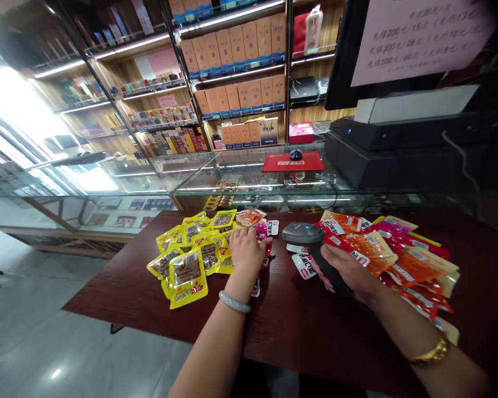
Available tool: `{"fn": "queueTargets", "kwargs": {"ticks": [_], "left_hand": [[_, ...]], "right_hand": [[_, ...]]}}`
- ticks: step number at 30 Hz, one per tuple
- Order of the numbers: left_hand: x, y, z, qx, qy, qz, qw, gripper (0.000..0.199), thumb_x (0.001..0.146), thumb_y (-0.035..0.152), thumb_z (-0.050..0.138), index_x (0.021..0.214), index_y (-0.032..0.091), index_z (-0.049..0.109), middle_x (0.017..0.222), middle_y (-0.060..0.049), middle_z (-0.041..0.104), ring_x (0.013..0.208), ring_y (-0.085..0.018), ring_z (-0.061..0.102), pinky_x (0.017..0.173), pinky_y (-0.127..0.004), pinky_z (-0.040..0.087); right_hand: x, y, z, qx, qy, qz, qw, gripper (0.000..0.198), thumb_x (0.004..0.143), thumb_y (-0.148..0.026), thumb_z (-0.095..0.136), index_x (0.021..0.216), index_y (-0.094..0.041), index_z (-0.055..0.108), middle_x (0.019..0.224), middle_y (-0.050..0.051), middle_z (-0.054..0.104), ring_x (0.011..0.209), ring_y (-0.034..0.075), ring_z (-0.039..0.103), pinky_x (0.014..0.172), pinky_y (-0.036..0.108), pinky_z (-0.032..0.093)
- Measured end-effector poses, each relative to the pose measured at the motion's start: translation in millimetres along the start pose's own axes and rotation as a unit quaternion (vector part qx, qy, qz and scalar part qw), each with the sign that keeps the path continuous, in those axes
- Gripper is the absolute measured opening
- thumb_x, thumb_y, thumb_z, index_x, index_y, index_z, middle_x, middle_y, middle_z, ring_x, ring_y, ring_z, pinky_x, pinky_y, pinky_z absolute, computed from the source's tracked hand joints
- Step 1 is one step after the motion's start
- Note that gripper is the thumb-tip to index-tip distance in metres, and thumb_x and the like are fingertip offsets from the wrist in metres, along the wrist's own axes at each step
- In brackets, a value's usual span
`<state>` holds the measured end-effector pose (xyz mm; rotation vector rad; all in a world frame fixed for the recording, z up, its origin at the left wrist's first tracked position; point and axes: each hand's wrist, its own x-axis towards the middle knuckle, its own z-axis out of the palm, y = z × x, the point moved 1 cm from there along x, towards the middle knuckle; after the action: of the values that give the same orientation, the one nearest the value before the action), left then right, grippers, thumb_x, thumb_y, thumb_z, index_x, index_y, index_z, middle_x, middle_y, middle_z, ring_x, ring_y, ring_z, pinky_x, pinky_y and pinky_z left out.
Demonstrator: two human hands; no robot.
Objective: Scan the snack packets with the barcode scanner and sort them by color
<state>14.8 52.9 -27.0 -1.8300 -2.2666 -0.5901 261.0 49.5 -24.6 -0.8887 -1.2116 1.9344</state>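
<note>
My left hand [249,251], with a pale bangle on its wrist, is at the right edge of a heap of yellow snack packets [188,271]. Its fingers curl downward and their tips are hidden; a red snack packet [268,251] shows under and beside the thumb. My right hand [348,271] is wrapped round the handle of a dark grey barcode scanner [302,234], whose head points left above the table. Red and orange snack packets [371,251] lie in a pile behind and right of that hand. White-labelled packets [304,266] lie partly under the scanner.
The dark red wooden table [149,301] borders a glass display counter [240,168]. On the glass, a black mouse [296,155] sits on a red mat [274,162]. A monitor with a pink price sheet [419,41] stands back right. Shelves hold orange boxes [244,44].
</note>
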Motion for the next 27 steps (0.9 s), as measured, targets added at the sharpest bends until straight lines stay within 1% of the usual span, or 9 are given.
{"fn": "queueTargets", "kwargs": {"ticks": [2, 4, 8, 12, 16, 18, 22, 24, 27], "left_hand": [[2.2, 0.4, 5.1, 0.012, 0.009, -0.013, 1.0, 0.061, 0.084, 0.063, 0.059, 0.125, 0.018, 0.066, 0.124, -0.017, 0.066, 0.124, -0.034, 0.052, 0.115, -0.052, 0.024], [3.4, -0.3, 11.5, 0.023, -0.012, -0.007, 1.0, 0.065, 0.085, 0.064, 0.056, 0.135, 0.023, 0.06, 0.132, -0.018, 0.062, 0.132, -0.037, 0.047, 0.116, -0.059, 0.015], [4.4, -2.1, 16.9, 0.032, -0.055, 0.003, 0.998, 0.047, 0.088, 0.058, 0.055, 0.127, 0.034, 0.067, 0.127, -0.015, 0.066, 0.133, -0.038, 0.046, 0.114, -0.065, 0.009], [5.6, -1.3, 12.0, 0.03, -0.086, 0.011, 0.996, 0.034, 0.089, 0.049, 0.058, 0.117, 0.035, 0.073, 0.116, -0.011, 0.072, 0.123, -0.034, 0.056, 0.115, -0.063, 0.013], [-0.7, 0.3, 5.7, -0.007, -0.124, 0.068, 0.99, 0.04, 0.086, 0.04, 0.063, 0.125, 0.032, 0.067, 0.105, -0.007, 0.075, 0.102, -0.027, 0.067, 0.117, -0.055, 0.02], [-6.5, 1.3, 3.0, -0.04, -0.126, 0.087, 0.987, 0.043, 0.083, 0.038, 0.065, 0.126, 0.032, 0.064, 0.106, -0.006, 0.075, 0.103, -0.026, 0.067, 0.117, -0.055, 0.02], [-13.0, 2.9, 1.9, -0.071, -0.106, 0.082, 0.988, 0.038, 0.082, 0.052, 0.067, 0.108, 0.025, 0.066, 0.106, -0.008, 0.072, 0.106, -0.028, 0.064, 0.116, -0.053, 0.024], [-12.0, 2.2, 4.8, -0.056, -0.077, 0.071, 0.993, 0.048, 0.08, 0.062, 0.065, 0.103, 0.021, 0.065, 0.105, -0.01, 0.07, 0.108, -0.03, 0.061, 0.113, -0.052, 0.028], [-8.7, -0.4, 11.9, -0.013, -0.048, 0.068, 0.996, 0.06, 0.076, 0.065, 0.069, 0.108, 0.015, 0.063, 0.115, -0.016, 0.066, 0.117, -0.034, 0.056, 0.111, -0.05, 0.03]], "right_hand": [[0.2, 0.9, -0.5, 0.003, 0.001, 0.003, 1.0, 0.04, 0.084, -0.059, 0.068, 0.088, -0.021, 0.057, 0.067, -0.003, 0.057, 0.044, 0.007, 0.047, 0.039, 0.018, 0.04], [0.3, 2.0, -0.9, 0.007, 0.002, 0.007, 1.0, 0.039, 0.085, -0.059, 0.067, 0.085, -0.021, 0.056, 0.068, -0.003, 0.057, 0.044, 0.007, 0.048, 0.039, 0.018, 0.04], [0.3, 2.3, -0.8, 0.001, 0.005, 0.002, 1.0, 0.04, 0.084, -0.059, 0.068, 0.085, -0.02, 0.056, 0.067, -0.003, 0.057, 0.044, 0.007, 0.048, 0.039, 0.019, 0.04], [0.1, 0.6, 0.3, 0.005, 0.006, 0.003, 1.0, 0.041, 0.082, -0.059, 0.07, 0.094, -0.021, 0.059, 0.067, -0.003, 0.057, 0.043, 0.008, 0.047, 0.038, 0.019, 0.039], [0.0, -0.2, 0.1, 0.005, -0.001, 0.0, 1.0, 0.041, 0.085, -0.059, 0.067, 0.097, -0.021, 0.06, 0.067, -0.003, 0.057, 0.042, 0.008, 0.046, 0.039, 0.02, 0.039], [0.5, 0.5, -1.1, 0.002, -0.004, -0.007, 1.0, 0.041, 0.086, -0.06, 0.064, 0.096, -0.021, 0.06, 0.067, -0.003, 0.057, 0.043, 0.008, 0.047, 0.039, 0.02, 0.04], [1.8, 2.5, -5.1, -0.003, -0.008, -0.01, 1.0, 0.041, 0.089, -0.06, 0.061, 0.089, -0.019, 0.059, 0.064, -0.003, 0.056, 0.041, 0.007, 0.045, 0.039, 0.019, 0.039], [1.7, 2.6, -6.6, -0.007, -0.008, -0.005, 1.0, 0.042, 0.09, -0.06, 0.059, 0.084, -0.019, 0.058, 0.062, -0.003, 0.056, 0.04, 0.006, 0.044, 0.039, 0.018, 0.037], [0.8, 0.3, -6.4, -0.013, -0.006, 0.002, 1.0, 0.044, 0.089, -0.061, 0.059, 0.079, -0.019, 0.055, 0.059, -0.004, 0.055, 0.041, 0.007, 0.045, 0.039, 0.018, 0.036]]}}
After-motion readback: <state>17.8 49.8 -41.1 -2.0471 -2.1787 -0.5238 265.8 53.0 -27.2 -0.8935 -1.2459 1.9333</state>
